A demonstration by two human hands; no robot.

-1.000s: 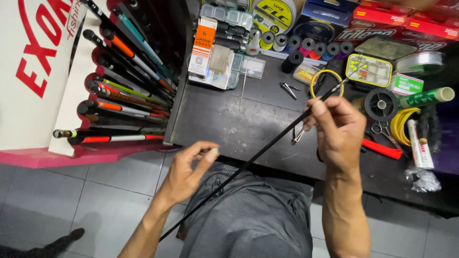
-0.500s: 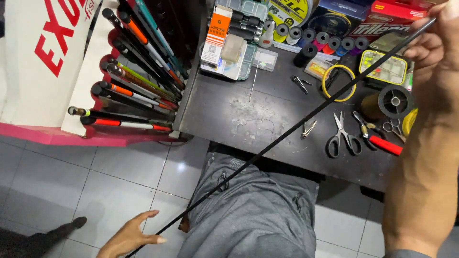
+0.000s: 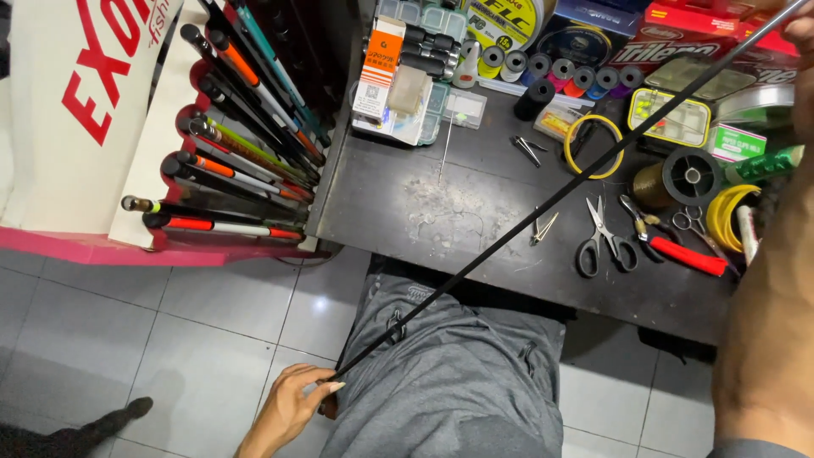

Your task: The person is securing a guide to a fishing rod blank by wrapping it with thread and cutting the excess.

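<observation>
A long thin black rod (image 3: 543,208) runs diagonally from the lower left to the top right corner. My left hand (image 3: 292,407) pinches its lower end beside my grey-trousered lap (image 3: 458,373). My right hand (image 3: 801,34) is raised at the top right edge, mostly out of frame, with the rod's upper part at its fingers; my right forearm (image 3: 767,322) fills the right side. The rod passes above the dark worktable (image 3: 424,203).
A rack of fishing rods (image 3: 229,161) in a red and white stand sits at the left. The table carries scissors (image 3: 602,242), red-handled pliers (image 3: 678,246), a yellow line coil (image 3: 593,144), spools (image 3: 691,178), tackle boxes (image 3: 670,114). Grey tiled floor (image 3: 170,339) lies below.
My right hand has risen to the top right, drawing the rod out longer. My left hand slid down to the rod's lower end near my lap.
</observation>
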